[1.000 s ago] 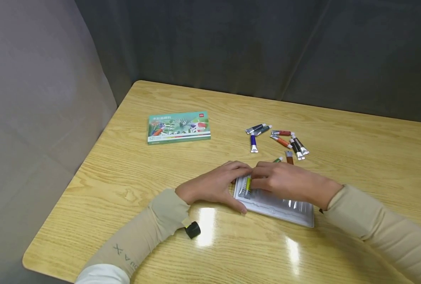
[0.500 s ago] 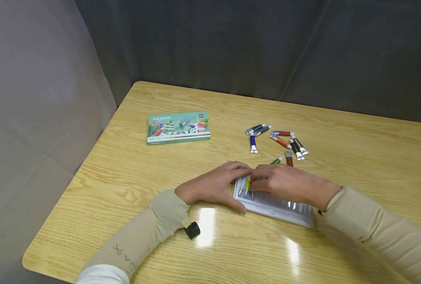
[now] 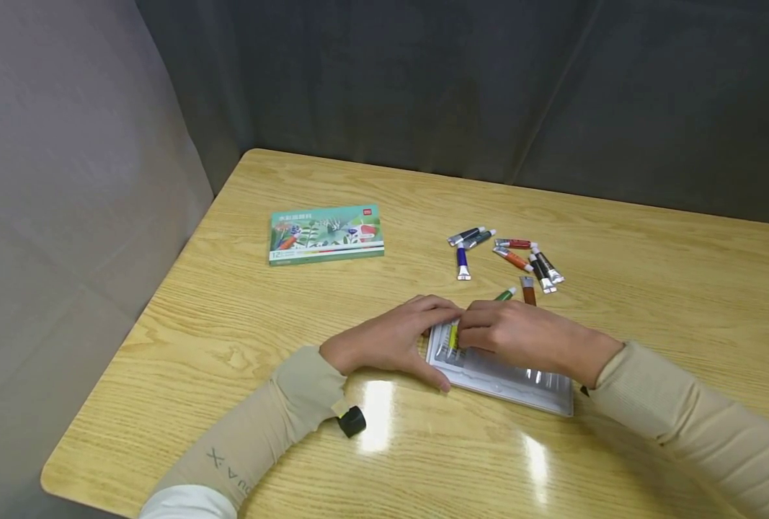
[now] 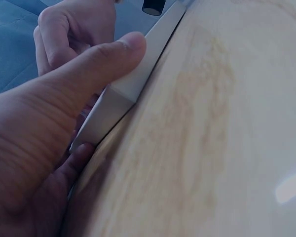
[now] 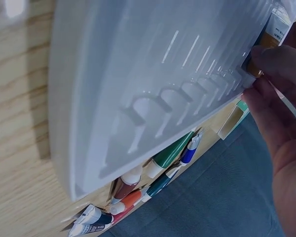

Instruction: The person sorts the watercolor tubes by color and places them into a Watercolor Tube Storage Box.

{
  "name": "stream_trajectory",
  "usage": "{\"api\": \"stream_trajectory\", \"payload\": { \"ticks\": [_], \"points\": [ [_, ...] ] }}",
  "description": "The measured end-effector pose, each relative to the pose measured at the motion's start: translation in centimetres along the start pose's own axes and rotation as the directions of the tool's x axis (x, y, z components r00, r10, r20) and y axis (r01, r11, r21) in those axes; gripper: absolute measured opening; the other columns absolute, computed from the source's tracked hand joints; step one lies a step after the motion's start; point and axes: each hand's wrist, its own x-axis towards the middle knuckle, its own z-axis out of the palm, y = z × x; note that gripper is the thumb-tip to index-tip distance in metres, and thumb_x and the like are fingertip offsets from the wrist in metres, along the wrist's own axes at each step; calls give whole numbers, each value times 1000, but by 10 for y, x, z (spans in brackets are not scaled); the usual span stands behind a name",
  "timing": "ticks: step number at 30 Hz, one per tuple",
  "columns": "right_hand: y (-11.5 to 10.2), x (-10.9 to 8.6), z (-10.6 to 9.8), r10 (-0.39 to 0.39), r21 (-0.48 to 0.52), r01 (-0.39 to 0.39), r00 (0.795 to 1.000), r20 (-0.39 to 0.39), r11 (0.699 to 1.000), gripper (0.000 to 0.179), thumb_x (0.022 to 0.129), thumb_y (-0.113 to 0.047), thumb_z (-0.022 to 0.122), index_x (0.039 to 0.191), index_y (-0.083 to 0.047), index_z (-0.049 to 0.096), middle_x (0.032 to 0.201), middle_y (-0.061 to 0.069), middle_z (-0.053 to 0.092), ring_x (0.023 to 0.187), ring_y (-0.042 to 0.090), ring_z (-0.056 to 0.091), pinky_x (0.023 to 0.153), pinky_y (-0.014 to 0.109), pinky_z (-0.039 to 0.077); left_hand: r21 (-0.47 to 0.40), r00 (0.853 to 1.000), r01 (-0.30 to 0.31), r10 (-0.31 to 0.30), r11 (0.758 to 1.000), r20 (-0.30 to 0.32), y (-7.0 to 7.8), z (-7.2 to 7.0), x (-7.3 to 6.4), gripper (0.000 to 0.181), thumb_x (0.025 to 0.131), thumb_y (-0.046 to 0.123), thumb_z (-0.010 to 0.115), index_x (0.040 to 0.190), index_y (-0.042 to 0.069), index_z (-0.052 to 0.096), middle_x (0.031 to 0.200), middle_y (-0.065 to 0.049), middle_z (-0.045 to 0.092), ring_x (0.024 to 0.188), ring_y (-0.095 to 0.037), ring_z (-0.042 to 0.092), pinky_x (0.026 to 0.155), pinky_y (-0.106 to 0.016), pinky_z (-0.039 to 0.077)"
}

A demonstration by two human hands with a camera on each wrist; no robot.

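Observation:
My left hand (image 3: 397, 339) grips the left end of a white plastic tray (image 3: 507, 389), thumb along its near side and fingers toward the far corner. My right hand (image 3: 520, 331) reaches over the tray, its thumb and fingers pinching an ochre-looking paint tube (image 5: 271, 41) at the slots by that same end. In the head view a yellow paint tube (image 3: 452, 336) lies in the tray beside the right fingertips. Ribbed slots (image 5: 187, 79) run along the tray in the right wrist view. The right hand hides much of the tray's far side in the head view.
Behind the tray lie several loose paint tubes, among them a green tube (image 3: 505, 294), a brown tube (image 3: 528, 290), a purple tube (image 3: 463, 261) and an orange tube (image 3: 512, 258). A green printed paint box (image 3: 327, 234) lies farther left on the wooden table (image 3: 228, 303).
The right hand has shifted very slightly, showing more of the green tube behind it. The left hand and the tray stay in place.

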Motion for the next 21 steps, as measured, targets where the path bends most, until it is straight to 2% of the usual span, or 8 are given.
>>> {"api": "stream_trajectory", "payload": {
  "ticks": [11,21],
  "points": [
    [-2,0,-2,57,23,-58,997,44,998,15,87,-5,78,100,-12,82,108,2,76,103,17,72,87,31,64,-1,1000,16,-16,1000,8,2,0,0,106,75,60,87,161,23,38,161,5,40,150,-14,37,126,-33,36],
    [-4,1,1,40,-49,-38,998,39,998,9,87,-6,78,91,-13,76,102,-1,73,97,12,68,81,27,63,-7,1000,8,-8,1000,7,1,0,0,105,75,59,87,161,22,38,161,6,41,149,-13,38,125,-32,38]
  ]
}}
